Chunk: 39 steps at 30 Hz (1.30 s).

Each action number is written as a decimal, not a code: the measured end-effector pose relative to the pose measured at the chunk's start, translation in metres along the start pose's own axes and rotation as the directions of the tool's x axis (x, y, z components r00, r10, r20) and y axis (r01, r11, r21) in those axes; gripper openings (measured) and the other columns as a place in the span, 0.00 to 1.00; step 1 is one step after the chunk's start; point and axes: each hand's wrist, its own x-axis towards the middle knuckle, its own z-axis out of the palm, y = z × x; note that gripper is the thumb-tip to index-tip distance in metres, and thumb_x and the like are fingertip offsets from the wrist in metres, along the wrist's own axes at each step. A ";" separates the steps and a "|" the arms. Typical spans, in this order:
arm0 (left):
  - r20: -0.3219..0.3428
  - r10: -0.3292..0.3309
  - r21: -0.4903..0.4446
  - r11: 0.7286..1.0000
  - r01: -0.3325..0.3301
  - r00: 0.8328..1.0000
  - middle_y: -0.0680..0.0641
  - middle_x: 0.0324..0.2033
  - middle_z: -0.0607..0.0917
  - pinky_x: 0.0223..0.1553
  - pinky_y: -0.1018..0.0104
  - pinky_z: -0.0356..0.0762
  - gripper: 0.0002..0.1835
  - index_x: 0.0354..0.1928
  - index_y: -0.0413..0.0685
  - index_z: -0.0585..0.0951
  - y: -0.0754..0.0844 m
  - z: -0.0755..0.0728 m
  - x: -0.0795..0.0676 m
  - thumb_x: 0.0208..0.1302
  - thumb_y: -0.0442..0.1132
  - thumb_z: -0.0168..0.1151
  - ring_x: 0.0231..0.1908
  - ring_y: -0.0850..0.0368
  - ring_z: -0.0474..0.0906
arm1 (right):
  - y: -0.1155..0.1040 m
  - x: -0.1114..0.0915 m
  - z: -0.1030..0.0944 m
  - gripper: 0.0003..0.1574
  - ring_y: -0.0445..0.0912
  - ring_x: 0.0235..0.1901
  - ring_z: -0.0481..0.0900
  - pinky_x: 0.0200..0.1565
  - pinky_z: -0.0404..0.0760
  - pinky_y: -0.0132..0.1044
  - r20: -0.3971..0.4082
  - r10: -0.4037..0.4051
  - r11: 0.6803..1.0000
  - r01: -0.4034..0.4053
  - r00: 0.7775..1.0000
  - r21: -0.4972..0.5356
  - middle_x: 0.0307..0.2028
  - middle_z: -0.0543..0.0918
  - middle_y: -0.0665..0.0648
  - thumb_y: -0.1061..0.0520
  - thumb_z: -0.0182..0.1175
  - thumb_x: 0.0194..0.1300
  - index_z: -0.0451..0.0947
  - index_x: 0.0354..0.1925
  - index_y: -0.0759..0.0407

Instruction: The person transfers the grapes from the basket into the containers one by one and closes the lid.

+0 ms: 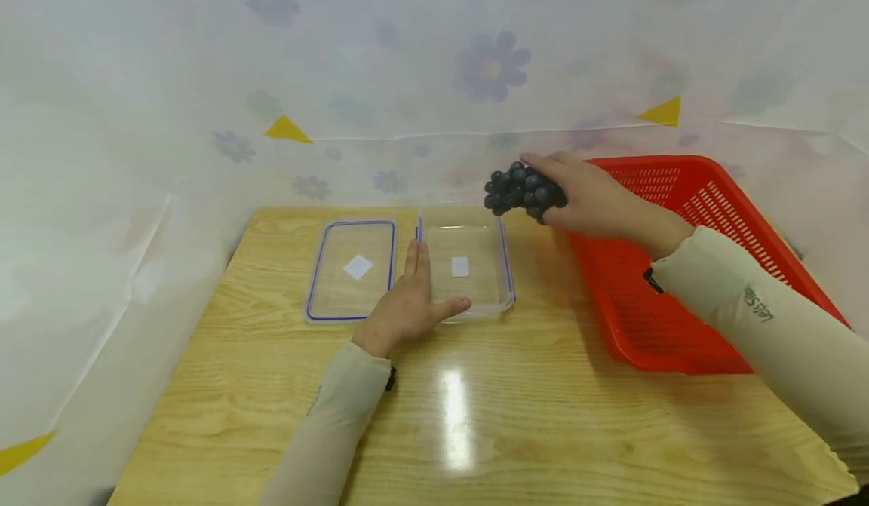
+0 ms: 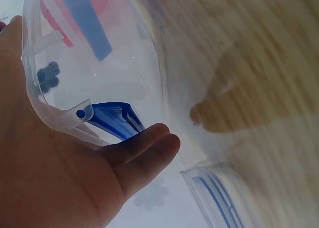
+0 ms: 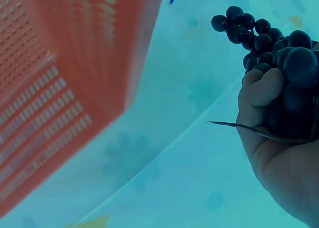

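Observation:
A bunch of dark grapes [image 1: 519,189] is held in my right hand [image 1: 597,197], up in the air between the clear container and the red basket. In the right wrist view the fingers curl round the grapes [image 3: 299,68], and a thin stem sticks out past the palm. My left hand [image 1: 407,302] lies along the left side of the clear plastic container [image 1: 475,295], fingers straight and thumb over its near edge. A blue side clip [image 2: 112,119] hangs by the fingers in the left wrist view. The container has a white label on its bottom.
Left of the container lies its clear lid [image 1: 349,295] with a blue seal and a white diamond label. A red perforated basket [image 1: 631,340] stands at the right of the wooden table [image 1: 516,423]. Behind is a flowered white sheet [image 1: 407,61] with yellow tape pieces.

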 end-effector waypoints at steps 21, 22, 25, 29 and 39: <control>-0.001 0.022 0.003 1.000 -0.022 1.000 0.42 0.76 0.22 0.65 0.46 0.68 0.66 0.78 0.42 0.27 0.003 0.005 0.002 0.64 0.71 0.59 0.71 0.34 0.58 | -0.035 0.079 0.066 0.52 0.61 0.61 0.72 0.60 0.73 0.56 0.153 -0.015 0.999 0.021 0.988 -0.038 0.70 0.64 0.69 0.62 0.62 0.61 0.53 0.79 0.59; -0.001 0.022 0.009 1.000 -0.022 1.000 0.42 0.76 0.22 0.65 0.46 0.68 0.66 0.78 0.42 0.26 0.003 0.005 0.002 0.64 0.71 0.59 0.71 0.34 0.58 | -0.035 0.079 0.069 0.52 0.60 0.61 0.72 0.61 0.72 0.56 0.154 -0.013 0.999 0.019 0.988 -0.038 0.70 0.64 0.69 0.61 0.63 0.61 0.53 0.79 0.60; 0.001 0.025 0.020 0.999 -0.025 1.000 0.42 0.76 0.22 0.64 0.46 0.69 0.66 0.78 0.42 0.26 0.005 0.004 0.001 0.64 0.71 0.59 0.71 0.34 0.58 | -0.035 0.079 0.080 0.49 0.59 0.60 0.73 0.62 0.72 0.56 0.206 -0.008 0.998 0.021 0.978 -0.060 0.67 0.69 0.68 0.60 0.64 0.63 0.57 0.78 0.59; -0.007 0.028 0.028 0.999 -0.028 1.000 0.42 0.77 0.24 0.63 0.45 0.70 0.65 0.78 0.42 0.28 0.006 0.002 0.000 0.64 0.70 0.60 0.70 0.33 0.60 | -0.034 0.072 0.098 0.38 0.54 0.51 0.76 0.57 0.76 0.54 0.303 -0.010 0.987 0.059 0.953 -0.152 0.57 0.76 0.63 0.61 0.63 0.63 0.68 0.71 0.57; -0.007 0.037 0.043 0.998 -0.036 0.999 0.38 0.77 0.26 0.62 0.45 0.72 0.65 0.78 0.40 0.29 0.010 0.000 -0.002 0.64 0.70 0.60 0.68 0.32 0.64 | -0.048 0.064 0.111 0.39 0.58 0.53 0.77 0.55 0.78 0.56 0.280 0.053 0.955 0.033 0.958 -0.294 0.56 0.77 0.66 0.56 0.63 0.65 0.67 0.70 0.68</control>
